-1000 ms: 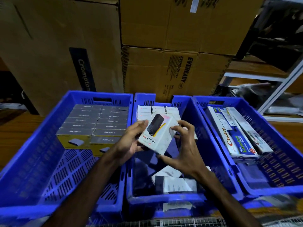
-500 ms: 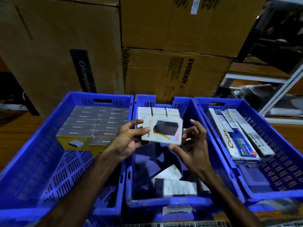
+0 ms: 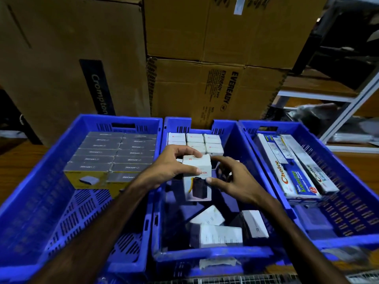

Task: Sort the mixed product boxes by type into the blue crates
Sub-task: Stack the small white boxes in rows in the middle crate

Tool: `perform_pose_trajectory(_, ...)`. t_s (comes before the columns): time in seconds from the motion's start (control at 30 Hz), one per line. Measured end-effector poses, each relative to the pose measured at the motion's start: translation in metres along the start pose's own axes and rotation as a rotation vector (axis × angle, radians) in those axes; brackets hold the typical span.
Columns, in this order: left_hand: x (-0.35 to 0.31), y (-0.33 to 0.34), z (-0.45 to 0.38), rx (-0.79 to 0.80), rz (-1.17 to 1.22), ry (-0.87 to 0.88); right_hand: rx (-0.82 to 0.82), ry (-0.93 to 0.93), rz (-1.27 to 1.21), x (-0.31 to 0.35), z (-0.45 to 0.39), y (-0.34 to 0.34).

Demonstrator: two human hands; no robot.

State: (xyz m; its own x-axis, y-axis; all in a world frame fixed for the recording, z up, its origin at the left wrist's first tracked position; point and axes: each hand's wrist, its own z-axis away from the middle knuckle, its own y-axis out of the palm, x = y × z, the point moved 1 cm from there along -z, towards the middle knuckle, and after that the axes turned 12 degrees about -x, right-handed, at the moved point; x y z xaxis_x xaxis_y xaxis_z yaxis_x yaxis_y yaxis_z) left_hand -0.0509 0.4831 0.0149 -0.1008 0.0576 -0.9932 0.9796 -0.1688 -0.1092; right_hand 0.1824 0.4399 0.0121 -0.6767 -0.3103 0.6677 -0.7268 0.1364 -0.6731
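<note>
Three blue crates stand side by side. Over the middle crate [image 3: 215,255], my left hand [image 3: 166,171] grips a white power-bank box [image 3: 198,177] upright, fingers over its top and thumb on its front. My right hand [image 3: 231,179] touches the box's right side with its thumb tip, fingers spread loosely. Behind the box, white boxes of the same kind [image 3: 194,141] stand in rows at the crate's far end. Loose white boxes [image 3: 217,232] lie jumbled at its near end.
The left crate [image 3: 26,212] holds rows of grey-topped yellow boxes [image 3: 110,156]. The right crate [image 3: 348,212] holds long Choice boxes [image 3: 291,173]. Big cardboard cartons [image 3: 205,89] rise just behind the crates. A metal shelf frame [image 3: 352,95] stands at the right.
The box turned from lying flat-faced to standing upright and dropped lower into the middle crate, toward the rows. My right hand shifted from beside it to touching its right side.
</note>
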Motion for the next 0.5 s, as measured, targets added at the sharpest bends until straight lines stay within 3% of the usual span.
perform_pose_trajectory(0.3,0.020,0.006,-0.006,0.033,-0.054,0.013,0.114,0.113,0.023,-0.017,-0.015,0.013)
perform_pose_trajectory(0.5,0.022,-0.003,-0.018,-0.282,-0.062,0.081,0.171,0.238,0.353,-0.055,-0.037,0.037)
